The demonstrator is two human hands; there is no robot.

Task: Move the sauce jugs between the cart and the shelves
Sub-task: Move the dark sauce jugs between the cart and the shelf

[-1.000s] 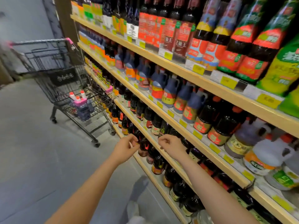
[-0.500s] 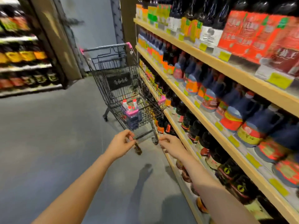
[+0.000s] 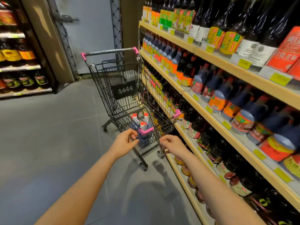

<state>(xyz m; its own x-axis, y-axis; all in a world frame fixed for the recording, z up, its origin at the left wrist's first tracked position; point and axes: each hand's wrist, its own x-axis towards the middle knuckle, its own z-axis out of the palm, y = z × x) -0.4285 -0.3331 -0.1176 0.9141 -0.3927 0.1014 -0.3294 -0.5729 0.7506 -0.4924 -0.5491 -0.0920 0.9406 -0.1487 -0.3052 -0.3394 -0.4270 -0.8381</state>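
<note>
I have turned from the wooden shelves (image 3: 215, 101) toward the black wire cart with pink corners (image 3: 123, 88), now close ahead. My left hand (image 3: 125, 142) and right hand (image 3: 172, 143) reach out loosely curled, holding nothing. The red-capped, dark blue sauce jugs (image 3: 141, 125) stand in the cart's near end, so lifting one out comes next.

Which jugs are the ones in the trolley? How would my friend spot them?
Find the black wire shopping cart with pink corners, parked against the wooden shelves. Look down into its near end, just past the hands: a small cluster of sauce jugs stands there. Only these sit inside the wire basket, showing red caps on pale necks, while all the others line the shelves.
</note>
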